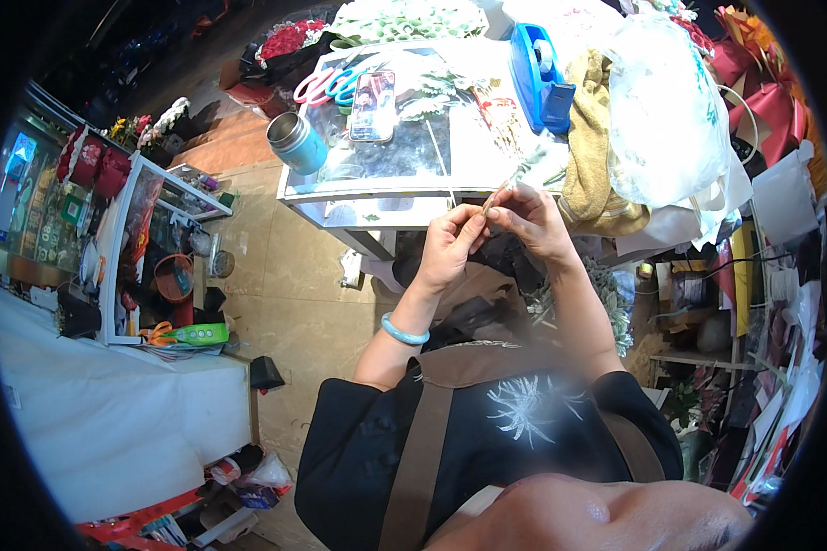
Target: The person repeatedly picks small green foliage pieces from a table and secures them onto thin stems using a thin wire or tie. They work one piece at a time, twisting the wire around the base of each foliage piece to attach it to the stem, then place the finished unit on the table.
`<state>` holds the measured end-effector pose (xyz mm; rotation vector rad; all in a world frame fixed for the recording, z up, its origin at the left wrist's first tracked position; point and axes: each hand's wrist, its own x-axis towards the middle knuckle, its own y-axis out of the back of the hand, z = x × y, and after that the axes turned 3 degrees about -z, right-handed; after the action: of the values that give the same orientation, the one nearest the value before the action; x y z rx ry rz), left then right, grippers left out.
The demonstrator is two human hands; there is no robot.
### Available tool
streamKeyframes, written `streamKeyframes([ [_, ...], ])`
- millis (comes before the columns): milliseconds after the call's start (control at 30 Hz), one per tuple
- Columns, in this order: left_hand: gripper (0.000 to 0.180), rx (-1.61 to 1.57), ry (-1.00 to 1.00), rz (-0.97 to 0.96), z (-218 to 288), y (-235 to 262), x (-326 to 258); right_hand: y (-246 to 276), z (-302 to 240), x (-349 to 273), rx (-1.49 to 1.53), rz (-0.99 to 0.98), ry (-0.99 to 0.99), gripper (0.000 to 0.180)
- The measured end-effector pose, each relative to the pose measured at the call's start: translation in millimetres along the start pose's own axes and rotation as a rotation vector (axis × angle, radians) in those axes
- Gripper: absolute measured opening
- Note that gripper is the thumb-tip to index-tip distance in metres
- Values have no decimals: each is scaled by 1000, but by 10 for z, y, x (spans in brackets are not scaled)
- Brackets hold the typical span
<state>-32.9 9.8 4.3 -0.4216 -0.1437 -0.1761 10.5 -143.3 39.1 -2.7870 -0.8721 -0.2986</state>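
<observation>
My left hand [450, 243] and my right hand [528, 220] meet just in front of the glass-topped table [386, 188]. Both pinch a thin pale flower stem [516, 181] that slants up to the right toward the table's edge. The fingertips of the two hands touch around its lower end. A light blue bangle [404, 332] circles my left wrist. What sits at the stem's top is blurred against the table clutter.
On the table lie a phone [374, 106], pink and blue scissors [329, 85], a blue tape dispenser [538, 73], a mustard cloth [597, 156] and clear wrapping [666, 110]. A metal flask [296, 142] stands at its left corner. A white counter [129, 413] is at left.
</observation>
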Motion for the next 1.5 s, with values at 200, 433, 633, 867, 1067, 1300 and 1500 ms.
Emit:
streamKeyframes([
  [200,14,221,-140,141,-87,-76,-10,-18,16,4,-234,76,60,11],
  [433,16,185,-166,129,-52,-92,-18,-72,16,-20,-123,64,81,12],
  [633,21,-324,182,-57,39,-33,-35,-21,-1,-53,101,-56,-141,14],
  [867,17,-85,67,-7,-41,-59,20,-14,107,-47,53,102,-54,12],
  [1067,21,110,-83,71,-30,-129,7,-47,119,-44,-108,145,62,12],
  [1300,20,-327,145,-86,30,-11,-8,11,23,12,56,-96,18,9],
  [1500,17,-148,81,12,-14,-90,49,12,86,-14,11,99,-21,8],
])
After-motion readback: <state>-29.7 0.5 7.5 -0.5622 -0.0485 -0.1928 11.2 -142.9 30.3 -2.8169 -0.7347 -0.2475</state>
